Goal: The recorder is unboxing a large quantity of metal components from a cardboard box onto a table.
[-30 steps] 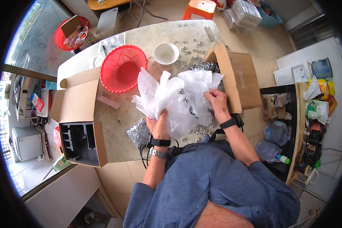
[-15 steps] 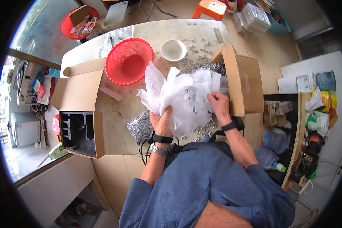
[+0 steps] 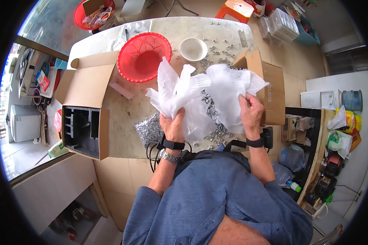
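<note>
My left hand [image 3: 173, 124] and my right hand [image 3: 251, 110] both grip a large crumpled clear plastic bag [image 3: 204, 96], held open above the stone table [image 3: 122, 114]. Small metal parts [image 3: 210, 110] show through the bag and lie loose on the table under it. A smaller packed bag of metal parts [image 3: 148, 130] lies just left of my left hand. Both wrists wear black bands, and the left one also has a metal watch.
A red plastic basket [image 3: 143, 57] and a white bowl [image 3: 193, 49] stand beyond the bag, with scattered metal parts [image 3: 221, 51] nearby. An open cardboard box [image 3: 84, 118] with a black insert sits at the left. Another cardboard box [image 3: 270, 90] stands at the right.
The bag's top has been spread wider between my hands, and my right hand has shifted to the right edge of the bag. The view has tilted slightly.
</note>
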`<state>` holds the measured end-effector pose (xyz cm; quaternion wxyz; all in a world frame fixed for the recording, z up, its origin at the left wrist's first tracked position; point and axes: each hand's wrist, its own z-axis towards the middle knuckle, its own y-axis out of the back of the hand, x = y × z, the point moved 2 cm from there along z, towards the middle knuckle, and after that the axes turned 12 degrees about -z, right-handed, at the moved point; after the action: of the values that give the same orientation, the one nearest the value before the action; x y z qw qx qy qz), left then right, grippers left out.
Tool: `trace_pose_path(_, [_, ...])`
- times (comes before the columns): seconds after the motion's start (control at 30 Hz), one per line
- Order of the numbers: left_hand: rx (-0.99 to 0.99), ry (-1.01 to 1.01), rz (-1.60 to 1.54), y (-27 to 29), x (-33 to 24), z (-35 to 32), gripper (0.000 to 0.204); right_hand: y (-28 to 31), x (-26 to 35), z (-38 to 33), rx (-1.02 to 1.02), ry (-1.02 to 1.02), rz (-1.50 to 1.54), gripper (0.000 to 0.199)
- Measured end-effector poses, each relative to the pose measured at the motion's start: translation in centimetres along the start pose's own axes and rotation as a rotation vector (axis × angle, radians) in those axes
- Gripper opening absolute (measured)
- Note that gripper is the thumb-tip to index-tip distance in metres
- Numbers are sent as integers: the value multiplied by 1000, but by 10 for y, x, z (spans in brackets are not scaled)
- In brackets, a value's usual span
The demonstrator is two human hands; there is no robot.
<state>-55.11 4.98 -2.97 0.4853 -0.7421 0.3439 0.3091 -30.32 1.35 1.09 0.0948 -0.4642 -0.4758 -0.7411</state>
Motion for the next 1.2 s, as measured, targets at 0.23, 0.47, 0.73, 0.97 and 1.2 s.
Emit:
trace_pose_path(0.23, [27, 19, 48, -7, 4, -6, 46, 15, 26, 1, 40, 34, -72, 16])
trace_pose_path(0.47, [135, 63, 67, -8, 17, -11, 50, -35, 68, -39, 235, 514, -149, 15])
trace_pose_path(0.73, [263, 225, -61, -9, 24, -14, 54, -50, 65, -66, 348, 827, -276, 25])
trace_pose_path(0.97, [50, 189, -167, 8, 30, 0, 35, -41, 55, -71, 357, 872, -98, 29])
trace_pose_path(1.2, [-5, 41, -113, 21, 11, 14, 32, -35, -17, -27, 393, -228, 33, 30])
